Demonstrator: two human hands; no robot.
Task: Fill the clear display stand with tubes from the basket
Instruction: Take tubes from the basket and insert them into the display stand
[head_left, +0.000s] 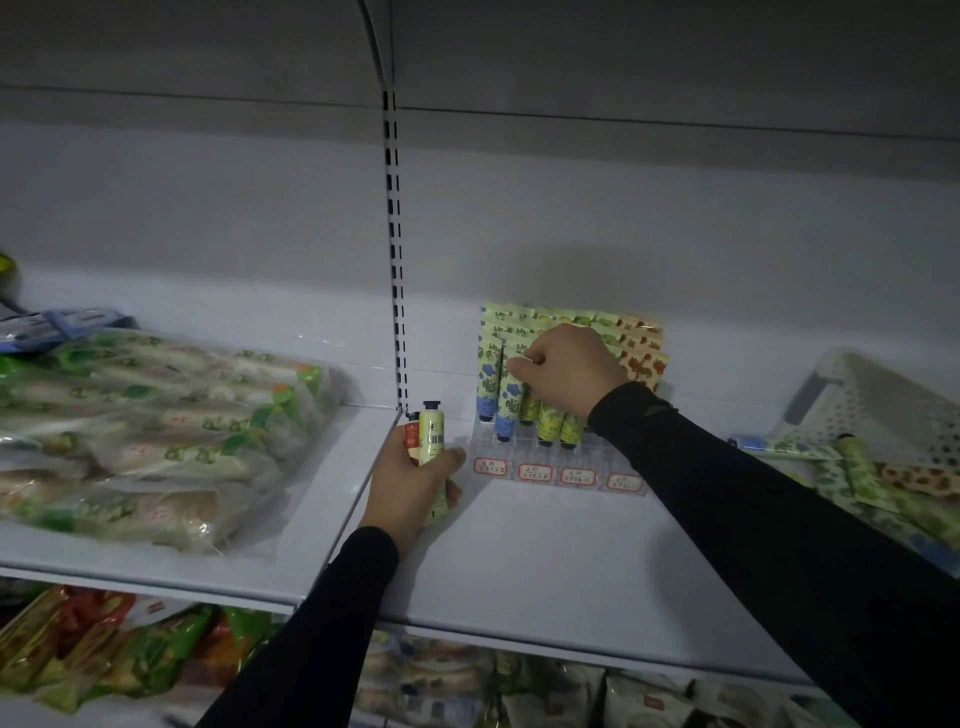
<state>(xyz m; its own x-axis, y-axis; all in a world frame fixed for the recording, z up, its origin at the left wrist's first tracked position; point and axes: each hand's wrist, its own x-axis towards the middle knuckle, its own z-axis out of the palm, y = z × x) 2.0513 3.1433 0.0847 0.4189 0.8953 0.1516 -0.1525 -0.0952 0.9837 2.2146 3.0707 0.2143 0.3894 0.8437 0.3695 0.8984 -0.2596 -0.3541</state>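
Display stand (558, 457) sits at the shelf's (545, 561) back wall; your right hand (569, 366), reaching in from the right, pinches a tube (511, 395) in it. Your left hand (410, 486) grips two tubes (431, 439) upright beside the stand, the basket (878, 410) lying well right.

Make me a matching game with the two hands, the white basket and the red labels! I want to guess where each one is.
Things:
1. left hand
2. right hand
3. white basket
4. red labels

Places:
A. along the front edge of the clear display stand
B. far right on the shelf
C. gripping two tubes, caps up
D. at the tops of the tubes standing in the stand

Pairs: 1-C, 2-D, 3-B, 4-A
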